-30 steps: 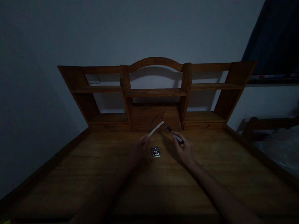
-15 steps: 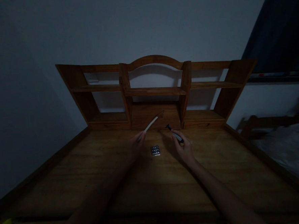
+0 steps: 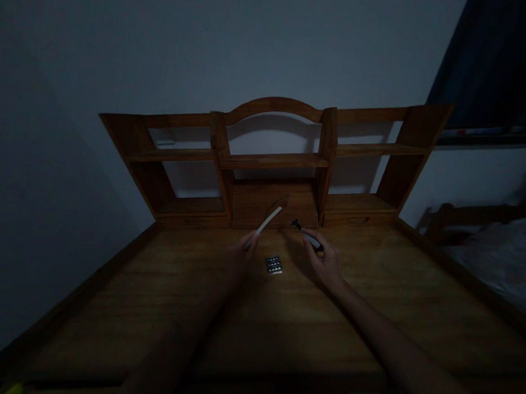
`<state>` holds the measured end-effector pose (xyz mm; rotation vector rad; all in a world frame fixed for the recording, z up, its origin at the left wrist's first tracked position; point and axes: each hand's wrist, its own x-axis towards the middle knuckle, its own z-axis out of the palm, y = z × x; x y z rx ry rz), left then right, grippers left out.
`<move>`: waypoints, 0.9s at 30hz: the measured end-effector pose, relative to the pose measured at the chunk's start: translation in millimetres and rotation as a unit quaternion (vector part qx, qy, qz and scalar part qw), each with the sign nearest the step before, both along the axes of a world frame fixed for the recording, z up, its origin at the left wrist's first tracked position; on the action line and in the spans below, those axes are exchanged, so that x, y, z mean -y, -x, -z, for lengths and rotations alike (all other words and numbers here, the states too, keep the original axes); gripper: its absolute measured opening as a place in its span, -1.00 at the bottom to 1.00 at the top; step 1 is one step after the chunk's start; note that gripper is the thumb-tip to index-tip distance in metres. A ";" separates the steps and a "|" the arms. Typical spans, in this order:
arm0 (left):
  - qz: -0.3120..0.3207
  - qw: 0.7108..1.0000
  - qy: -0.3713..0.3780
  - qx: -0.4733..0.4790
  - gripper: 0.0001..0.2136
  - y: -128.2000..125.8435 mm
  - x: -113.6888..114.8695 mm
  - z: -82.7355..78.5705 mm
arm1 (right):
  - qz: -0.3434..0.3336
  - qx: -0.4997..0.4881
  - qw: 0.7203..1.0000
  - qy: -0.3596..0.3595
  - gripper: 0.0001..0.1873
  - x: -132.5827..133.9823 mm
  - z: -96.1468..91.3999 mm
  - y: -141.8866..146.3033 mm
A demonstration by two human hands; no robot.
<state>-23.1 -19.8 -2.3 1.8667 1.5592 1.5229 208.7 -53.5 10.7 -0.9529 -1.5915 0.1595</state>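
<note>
the left hand (image 3: pixel 243 251) pinches a slim, pale, gently curved strip (image 3: pixel 268 220), its free end angled up and forward. the right hand (image 3: pixel 324 260) pinches a grey-and-black razor (image 3: pixel 311 240) by its handle, t-shaped head outward, just apart from the strip. between the hands, a small dark block (image 3: pixel 273 264) with shiny rows lies on the grained wooden desk (image 3: pixel 275 327). open room stretches sideways to raised rims (image 3: pixel 81 292); a wooden shelf unit (image 3: pixel 274 161) bounds the back.
</note>
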 end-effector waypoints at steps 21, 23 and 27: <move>0.060 0.994 0.035 -0.078 -0.57 -10.2 8.1 3.2 | 0.023 0.002 1.000 0.002 -0.73 -0.7 0.6 -0.7; 0.035 0.996 0.034 -0.072 -0.58 -8.1 6.8 1.5 | 0.025 -0.004 1.000 0.003 -0.73 -1.4 1.0 -0.4; 0.013 0.999 0.018 -0.034 -0.59 -1.3 5.6 -5.0 | 0.024 -0.002 1.000 -0.010 -0.72 -2.3 1.2 -1.0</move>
